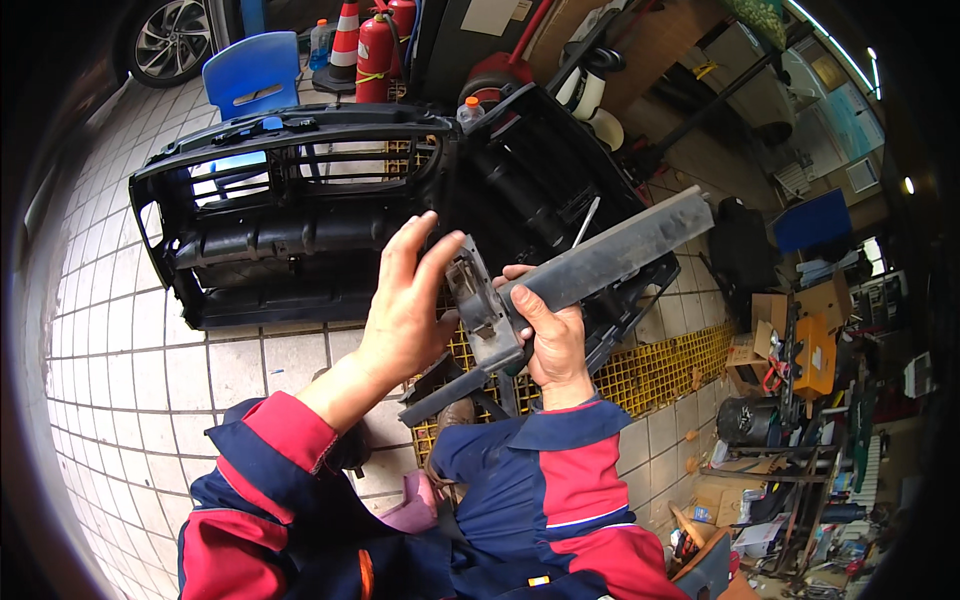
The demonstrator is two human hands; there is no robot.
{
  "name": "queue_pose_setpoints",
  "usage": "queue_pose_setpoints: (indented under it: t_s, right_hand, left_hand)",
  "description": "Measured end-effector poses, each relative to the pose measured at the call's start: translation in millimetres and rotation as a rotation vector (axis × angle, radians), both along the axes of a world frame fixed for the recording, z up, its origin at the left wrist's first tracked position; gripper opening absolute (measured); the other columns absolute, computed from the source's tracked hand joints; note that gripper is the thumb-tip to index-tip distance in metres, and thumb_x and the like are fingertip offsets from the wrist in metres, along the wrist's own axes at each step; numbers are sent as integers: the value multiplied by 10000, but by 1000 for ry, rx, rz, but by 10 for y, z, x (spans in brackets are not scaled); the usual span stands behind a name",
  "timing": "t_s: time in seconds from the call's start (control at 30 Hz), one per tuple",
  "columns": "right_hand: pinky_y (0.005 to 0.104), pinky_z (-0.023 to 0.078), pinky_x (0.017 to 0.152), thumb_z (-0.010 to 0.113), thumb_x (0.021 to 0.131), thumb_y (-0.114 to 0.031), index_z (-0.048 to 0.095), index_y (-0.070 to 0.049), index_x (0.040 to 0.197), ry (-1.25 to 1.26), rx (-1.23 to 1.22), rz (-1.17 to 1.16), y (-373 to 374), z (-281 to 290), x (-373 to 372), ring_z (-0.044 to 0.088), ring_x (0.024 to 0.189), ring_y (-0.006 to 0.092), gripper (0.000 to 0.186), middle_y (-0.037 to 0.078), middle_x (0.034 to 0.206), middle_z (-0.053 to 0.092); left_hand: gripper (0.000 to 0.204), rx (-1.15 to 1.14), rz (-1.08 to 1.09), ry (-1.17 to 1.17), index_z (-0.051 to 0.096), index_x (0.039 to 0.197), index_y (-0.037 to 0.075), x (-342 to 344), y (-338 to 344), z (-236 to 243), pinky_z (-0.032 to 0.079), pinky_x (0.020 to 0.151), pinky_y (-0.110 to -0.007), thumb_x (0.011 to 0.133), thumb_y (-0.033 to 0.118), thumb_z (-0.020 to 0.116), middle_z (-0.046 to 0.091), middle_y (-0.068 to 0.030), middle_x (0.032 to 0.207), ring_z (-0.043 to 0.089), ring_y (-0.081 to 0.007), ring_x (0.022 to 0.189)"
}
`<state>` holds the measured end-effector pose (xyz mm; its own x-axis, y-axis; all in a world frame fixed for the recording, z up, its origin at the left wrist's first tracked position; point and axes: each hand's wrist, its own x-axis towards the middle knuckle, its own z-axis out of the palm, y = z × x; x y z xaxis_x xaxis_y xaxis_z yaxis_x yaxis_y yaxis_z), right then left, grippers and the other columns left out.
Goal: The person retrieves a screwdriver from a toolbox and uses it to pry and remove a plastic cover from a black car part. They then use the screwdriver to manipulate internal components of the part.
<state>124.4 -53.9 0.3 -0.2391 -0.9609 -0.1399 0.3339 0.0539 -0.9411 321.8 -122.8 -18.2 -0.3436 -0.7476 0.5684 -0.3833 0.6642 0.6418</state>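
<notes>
My right hand (556,345) is closed around a long dark grey plastic strip (620,245) that slants up to the right. A squarish bracket end (478,310) with a dark metal clip sits at the strip's lower left. A thin metal shaft (587,222), like a screwdriver's, pokes out behind the strip; its line runs down to a dark green end under my right hand, so it appears to be held there too. My left hand (405,295) is open beside the bracket, fingers stretched upward; whether its thumb touches the bracket I cannot tell.
A large black plastic frame (290,225) stands ahead on the tiles, beside another black housing (520,190). Behind are a blue chair (250,75), a fire extinguisher (374,60) and a traffic cone (343,45). Yellow floor grating (680,365) runs right, toward cluttered boxes and tools.
</notes>
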Motion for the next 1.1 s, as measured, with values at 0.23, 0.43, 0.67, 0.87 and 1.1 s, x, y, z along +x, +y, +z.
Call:
queue_pose_setpoints:
  t_s: [0.23,0.43,0.67,0.87,1.1]
  right_hand:
    - [183,421,546,780,1036,-257,718,-39,1268,-9,0,8,-3,8,-11,548,665,14,325,52,1114,760]
    - [184,415,545,739,1067,-306,723,-66,1271,-142,238,34,12,-49,-39,506,675,-13,315,-16,1014,720]
    - [266,524,697,699,1067,-210,650,58,1342,-492,163,39,73,-39,-107,577,820,134,388,131,1178,664]
    - [309,579,876,603,978,-19,554,80,1479,-382,86,-1,442,42,-224,630,939,185,513,174,1302,657]
    - [492,635,999,538,1159,-238,323,-99,1703,-239,15,-205,1805,714,-114,698,964,211,601,143,1112,699]
  left_hand:
    - [1076,478,-329,126,339,1701,154,53,-106,90,356,1287,-546,731,-75,746,320,-212,1729,349,-419,1596]
    - [841,226,-420,-143,567,1476,75,77,-131,51,451,1204,-467,690,65,868,537,-193,1515,506,-395,1440]
    - [603,1314,-637,821,585,1428,49,101,-96,-26,579,1025,-389,886,14,846,720,-62,1194,688,-196,1156]
    - [674,1552,-806,1016,491,1532,96,-1,108,5,550,1070,-508,922,37,771,681,-96,1373,670,-263,1277]
    - [710,1636,-925,1347,549,1519,68,-198,936,-4,403,1240,-588,835,-26,716,671,-147,1455,586,-312,1424]
